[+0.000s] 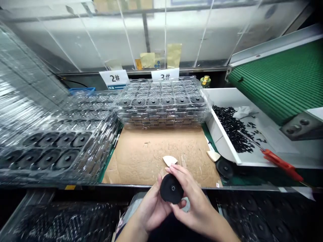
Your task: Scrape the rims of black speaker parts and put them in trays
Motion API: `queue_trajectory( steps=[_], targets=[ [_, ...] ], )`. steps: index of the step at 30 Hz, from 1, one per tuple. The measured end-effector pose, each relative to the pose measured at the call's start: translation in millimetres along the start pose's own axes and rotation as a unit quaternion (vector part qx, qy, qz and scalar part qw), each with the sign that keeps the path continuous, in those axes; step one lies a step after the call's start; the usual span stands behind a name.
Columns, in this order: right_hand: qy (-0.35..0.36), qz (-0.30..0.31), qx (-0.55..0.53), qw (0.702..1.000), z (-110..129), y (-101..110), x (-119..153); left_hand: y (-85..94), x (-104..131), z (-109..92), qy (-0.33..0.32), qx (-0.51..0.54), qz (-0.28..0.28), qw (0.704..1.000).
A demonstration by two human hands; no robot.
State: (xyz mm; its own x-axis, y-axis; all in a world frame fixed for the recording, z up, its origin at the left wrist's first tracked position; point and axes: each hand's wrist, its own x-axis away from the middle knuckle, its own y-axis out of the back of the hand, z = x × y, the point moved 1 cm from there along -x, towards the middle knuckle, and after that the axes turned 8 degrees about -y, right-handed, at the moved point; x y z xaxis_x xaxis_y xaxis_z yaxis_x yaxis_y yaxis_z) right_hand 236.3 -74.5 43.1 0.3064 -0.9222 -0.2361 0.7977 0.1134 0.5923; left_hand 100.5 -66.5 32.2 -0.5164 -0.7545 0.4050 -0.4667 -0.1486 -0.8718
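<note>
A round black disc [168,193] with a small ring at its centre is held up in front of the table's edge. My left hand [153,205] cups it from the left and below, fingers closed on its rim. From the right, my right hand [190,195] grips the same disc, with fingers over the top and the thumb underneath. Just beyond the fingertips, a pale wedge-shaped piece [169,160] lies on the brown cardboard [141,148]. Another pale wedge [213,155] rests at the cardboard's right edge, beside a second black disc [224,168].
Stacked clear trays [164,112] with black discs stand behind the cardboard; more trays [60,141] fill the left. At right, a white bin [227,148] holds small black parts, and a red-handled screwdriver [280,163] lies across it. A green conveyor [282,77] rises behind.
</note>
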Motion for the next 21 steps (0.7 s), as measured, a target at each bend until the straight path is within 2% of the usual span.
queue_trajectory(
  steps=[6, 11, 16, 18, 21],
  targets=[
    [0.054, 0.064, 0.01, 0.996, 38, 6, 26, 5.9, 50, 19, -0.073, 0.002, 0.098, 0.993],
    [0.091, 0.064, 0.014, 0.994, 59, 11, 34, -3.0, 76, 22, -0.109, -0.004, 0.125, 0.986],
    [0.078, 0.021, -0.011, 0.997, 66, 9, 23, -18.7, 83, 7, -0.114, 0.026, 0.172, 0.978],
    [0.071, 0.011, -0.019, 0.997, 65, 5, 12, -20.3, 78, -2, -0.109, 0.048, 0.189, 0.975],
    [0.031, -0.019, -0.033, 0.999, 59, 0, -12, -19.0, 62, -21, -0.107, 0.07, 0.176, 0.976]
  ],
)
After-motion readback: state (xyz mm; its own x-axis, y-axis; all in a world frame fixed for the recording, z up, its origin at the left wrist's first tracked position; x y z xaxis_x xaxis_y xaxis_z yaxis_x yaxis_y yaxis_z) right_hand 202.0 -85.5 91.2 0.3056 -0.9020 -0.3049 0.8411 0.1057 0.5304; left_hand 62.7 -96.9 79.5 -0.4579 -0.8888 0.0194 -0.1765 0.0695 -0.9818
